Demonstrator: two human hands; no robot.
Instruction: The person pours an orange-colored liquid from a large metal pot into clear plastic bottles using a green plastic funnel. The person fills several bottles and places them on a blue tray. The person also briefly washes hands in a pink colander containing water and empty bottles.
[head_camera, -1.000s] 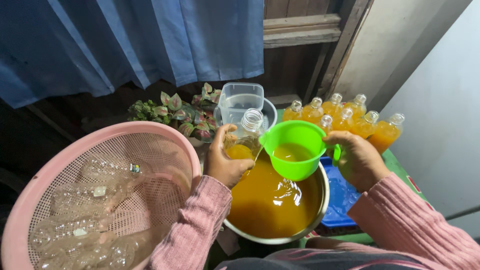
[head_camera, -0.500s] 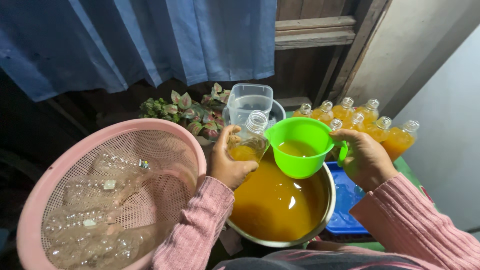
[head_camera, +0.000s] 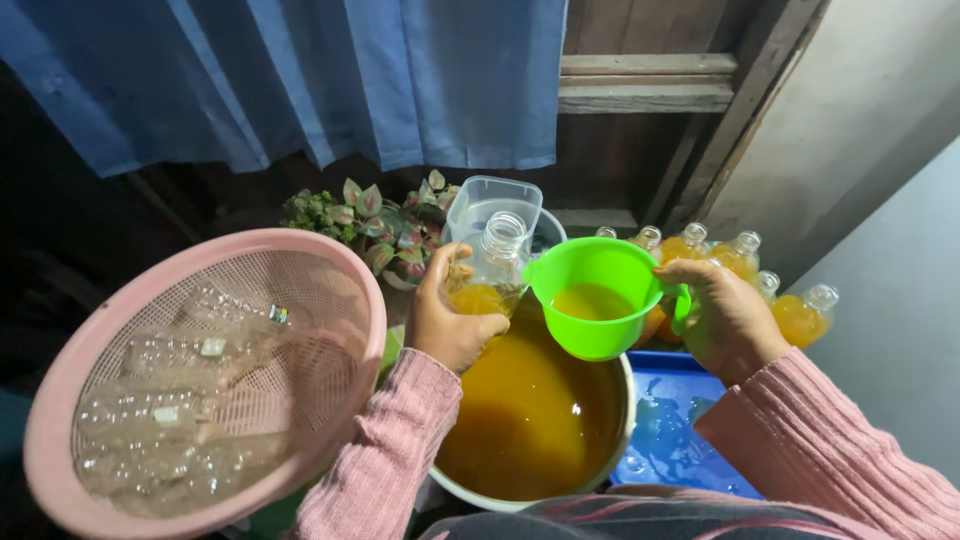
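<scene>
My left hand (head_camera: 447, 322) grips a small clear plastic bottle (head_camera: 492, 265), partly filled with orange liquid and tilted slightly, over a big round pot (head_camera: 620, 440) of the same orange liquid. My right hand (head_camera: 725, 322) holds a bright green jug (head_camera: 595, 295) by its handle, its spout right beside the bottle's open mouth. The jug holds some orange liquid. Both sleeves are pink knit.
A pink mesh basket (head_camera: 345, 280) at the left holds several empty clear bottles. Several filled orange bottles (head_camera: 740, 255) stand behind the jug. A blue tray (head_camera: 675, 430) lies at the right, a clear tub (head_camera: 490, 200) and leafy plants (head_camera: 365, 215) behind, a blue curtain above.
The bottle and the green jug stay close together over the pot; the jug's spout has come nearer the bottle's mouth. The view has shifted slightly to the left and upward.
</scene>
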